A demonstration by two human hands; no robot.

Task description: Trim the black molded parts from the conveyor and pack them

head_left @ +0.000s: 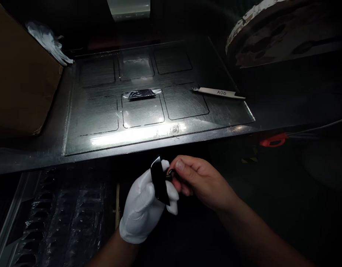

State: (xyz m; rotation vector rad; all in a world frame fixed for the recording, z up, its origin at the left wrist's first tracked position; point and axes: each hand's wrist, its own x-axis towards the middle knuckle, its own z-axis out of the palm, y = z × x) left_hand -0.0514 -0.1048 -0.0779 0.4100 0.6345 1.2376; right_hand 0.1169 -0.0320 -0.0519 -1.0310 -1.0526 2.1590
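Below the near edge of the glass sheet, I have my left hand in a white glove, its grip closed around a glossy black part that stands steeply tilted. My right hand, bare, meets it with a narrow grip, thumb and forefinger pinching a small dark curved piece; I cannot tell whether that piece is joined to the part. Down and left of the sheet I see clear plastic trays, and off its near right corner a red handle. The sheet lies on the metal bench. Around its middle rests a black strip in clear film; toward its right edge lies a pale tool marked A06. Left of the sheet stands a cardboard box, with a crumpled white thing by the far left corner. Past the far right corner I see a worn, round-edged object, and beyond the far edge a pale, smooth one.
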